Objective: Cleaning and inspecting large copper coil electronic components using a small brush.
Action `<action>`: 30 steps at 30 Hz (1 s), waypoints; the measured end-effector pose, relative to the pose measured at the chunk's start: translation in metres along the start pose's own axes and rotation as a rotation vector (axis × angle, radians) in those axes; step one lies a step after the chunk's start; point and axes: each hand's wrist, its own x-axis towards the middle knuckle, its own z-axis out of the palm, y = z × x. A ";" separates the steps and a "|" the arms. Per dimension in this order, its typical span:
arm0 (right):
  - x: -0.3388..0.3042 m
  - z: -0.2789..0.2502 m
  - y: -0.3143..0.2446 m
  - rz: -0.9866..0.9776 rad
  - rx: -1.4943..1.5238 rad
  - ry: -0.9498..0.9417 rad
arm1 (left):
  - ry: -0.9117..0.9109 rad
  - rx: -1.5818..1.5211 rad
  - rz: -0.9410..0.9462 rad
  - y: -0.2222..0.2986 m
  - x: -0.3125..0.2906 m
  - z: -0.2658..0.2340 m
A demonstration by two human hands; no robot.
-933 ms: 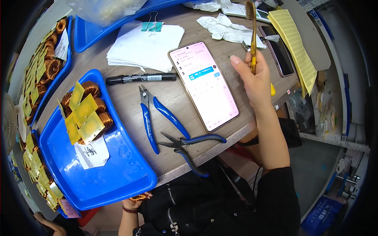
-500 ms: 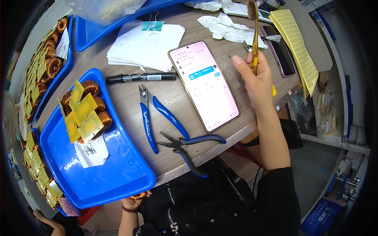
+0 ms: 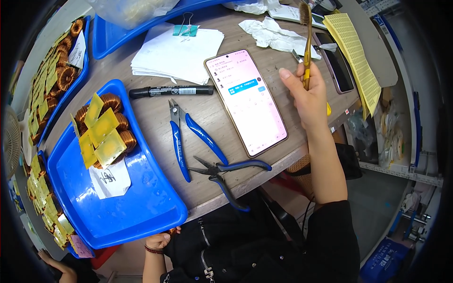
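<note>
My right hand (image 3: 309, 96) is raised over the right side of the table, its fingers closed around the yellow handle of a small toothbrush-like brush (image 3: 307, 52) with brown bristles pointing up. Down at the table's front edge, my left hand (image 3: 158, 239) is partly hidden below the rim of a blue tray (image 3: 137, 214). Its fingers are closed on a copper-wound coil (image 3: 172, 231), of which only a small part shows. Several copper coils (image 3: 126, 140) with yellow square plates stand in that tray, beside a white paper slip (image 3: 111, 180).
A lit phone (image 3: 247, 104), blue-handled cutters (image 3: 204, 137), pliers (image 3: 214, 170) and a black marker (image 3: 172, 91) lie mid-table. Clipped papers (image 3: 177, 52), crumpled tissue (image 3: 278, 35) and a second phone (image 3: 336, 63) lie behind. More coils fill trays at left; another person's hand (image 3: 46, 257) shows lower left.
The view has shifted slightly. In my left hand the coil has turned or moved a little, and less of it shows. My right hand holds the brush almost unmoved.
</note>
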 end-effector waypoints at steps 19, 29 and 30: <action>-0.001 0.008 -0.003 -0.109 -0.445 -0.030 | -0.019 -0.034 0.015 0.004 0.004 0.014; -0.002 0.007 -0.001 -0.043 -0.358 -0.003 | -0.037 -0.021 0.040 0.005 0.004 0.014; -0.003 0.009 -0.003 -0.075 -0.413 -0.018 | -0.035 -0.017 0.045 0.005 0.004 0.014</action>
